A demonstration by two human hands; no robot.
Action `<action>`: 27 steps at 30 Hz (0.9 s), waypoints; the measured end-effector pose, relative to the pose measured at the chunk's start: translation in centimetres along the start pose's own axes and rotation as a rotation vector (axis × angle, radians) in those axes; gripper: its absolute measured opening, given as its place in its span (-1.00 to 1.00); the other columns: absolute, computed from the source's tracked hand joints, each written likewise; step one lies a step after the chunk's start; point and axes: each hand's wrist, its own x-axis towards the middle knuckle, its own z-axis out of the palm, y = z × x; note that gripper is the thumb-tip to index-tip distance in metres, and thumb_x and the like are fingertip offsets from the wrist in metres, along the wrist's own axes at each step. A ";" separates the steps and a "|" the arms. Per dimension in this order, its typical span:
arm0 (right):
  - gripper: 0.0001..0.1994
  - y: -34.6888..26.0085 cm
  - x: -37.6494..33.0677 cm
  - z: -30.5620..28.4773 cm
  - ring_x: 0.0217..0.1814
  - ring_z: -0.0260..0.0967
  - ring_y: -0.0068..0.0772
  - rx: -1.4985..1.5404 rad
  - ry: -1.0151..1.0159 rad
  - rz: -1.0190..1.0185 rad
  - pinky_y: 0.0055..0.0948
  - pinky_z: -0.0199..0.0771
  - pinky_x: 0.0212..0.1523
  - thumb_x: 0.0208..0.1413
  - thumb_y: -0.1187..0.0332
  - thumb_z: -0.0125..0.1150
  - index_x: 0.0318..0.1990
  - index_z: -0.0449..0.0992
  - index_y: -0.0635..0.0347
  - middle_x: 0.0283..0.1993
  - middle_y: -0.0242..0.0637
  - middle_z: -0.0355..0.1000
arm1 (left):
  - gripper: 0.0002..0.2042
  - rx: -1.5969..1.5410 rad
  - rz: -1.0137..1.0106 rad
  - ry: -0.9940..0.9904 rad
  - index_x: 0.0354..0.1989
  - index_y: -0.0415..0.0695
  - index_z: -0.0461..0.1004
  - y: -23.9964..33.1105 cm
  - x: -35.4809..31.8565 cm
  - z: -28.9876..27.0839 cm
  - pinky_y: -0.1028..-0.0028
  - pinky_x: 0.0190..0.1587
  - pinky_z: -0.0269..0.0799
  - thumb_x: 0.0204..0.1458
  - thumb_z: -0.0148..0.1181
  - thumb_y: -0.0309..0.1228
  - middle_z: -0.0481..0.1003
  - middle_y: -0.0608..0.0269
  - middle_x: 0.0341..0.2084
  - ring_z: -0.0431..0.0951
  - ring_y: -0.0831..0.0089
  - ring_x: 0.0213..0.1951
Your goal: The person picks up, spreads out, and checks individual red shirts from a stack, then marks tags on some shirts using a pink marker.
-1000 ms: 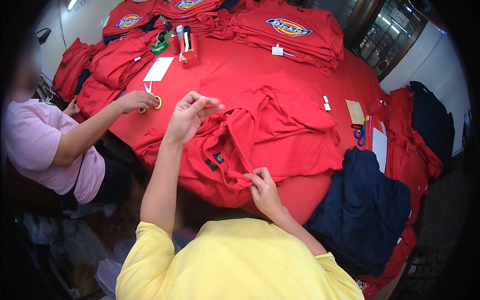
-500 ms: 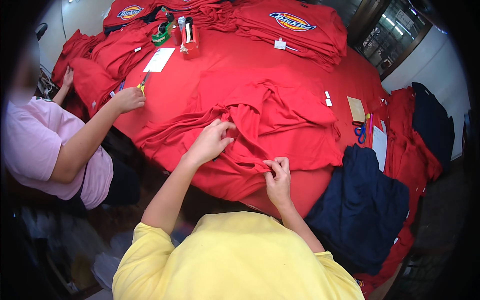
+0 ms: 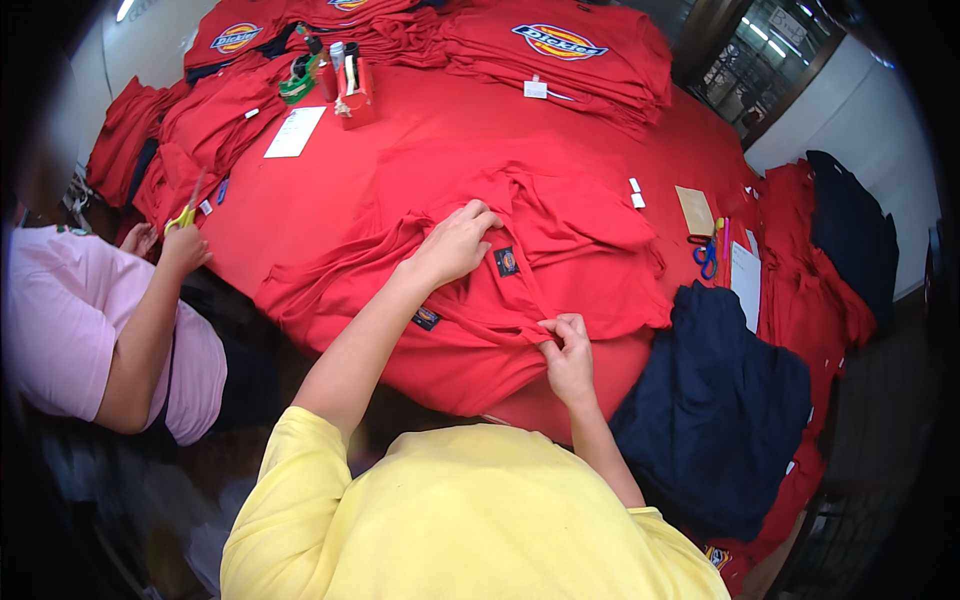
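The person in the yellow top is leaning over the near edge of the counter (image 3: 300,200), which is covered in red cloth. A red shirt (image 3: 560,250) is lying crumpled across the near middle of the counter, hanging slightly over its near edge. The left hand (image 3: 455,245) is resting flat on the shirt close to a small dark label (image 3: 507,261), its grip bent loosely, with the fingers (image 3: 478,214) curling into the fabric at a fold. The right hand (image 3: 568,352) is working at the near edge, its grip narrowed to a pinch on a seam of the same shirt.

At the counter's left edge, a co-worker in a pink top is holding yellow-handled scissors (image 3: 183,215) in one hand (image 3: 185,248). Stacks of folded red shirts (image 3: 560,50) are lying along the far edge, with a red box of tools (image 3: 352,85) and a white sheet of paper (image 3: 295,131) toward the far left corner. Blue-handled scissors (image 3: 706,255) and a brown card (image 3: 694,209) are sitting near the right edge. A navy garment (image 3: 720,410) is draping off the near right corner.
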 end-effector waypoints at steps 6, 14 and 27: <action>-0.83 1.3 1.9 -3.1 -0.10 0.33 -0.32 -0.117 0.002 0.064 -0.48 0.33 -0.03 -0.04 0.55 0.24 -0.23 0.55 0.33 -0.18 -0.23 0.32 | -0.76 -0.067 0.000 -0.002 -0.15 -0.15 0.44 -0.3 1.6 1.0 0.24 -0.01 0.40 -0.05 0.18 -0.55 0.37 0.11 -0.11 0.44 0.07 -0.05; -0.81 0.6 3.6 -4.8 0.00 0.32 -0.10 -0.307 -0.074 -0.100 -0.24 0.30 0.04 0.05 0.39 0.19 -0.18 0.57 0.20 -0.12 -0.12 0.39 | -0.87 -0.116 0.053 -0.121 -0.29 -0.16 0.54 -1.6 3.3 1.7 0.28 -0.03 0.41 -0.02 0.23 -0.44 0.39 0.18 -0.18 0.47 0.19 -0.10; -0.94 1.9 8.9 1.4 -0.45 0.33 -0.64 0.185 0.193 0.150 -0.59 0.33 -0.43 0.15 0.45 0.13 -0.30 0.45 0.24 -0.43 -0.42 0.38 | -0.89 -0.303 0.031 -0.233 -0.41 -0.23 0.50 -3.3 5.1 0.8 0.34 -0.13 0.39 -0.02 0.23 -0.45 0.44 0.16 -0.31 0.50 0.21 -0.19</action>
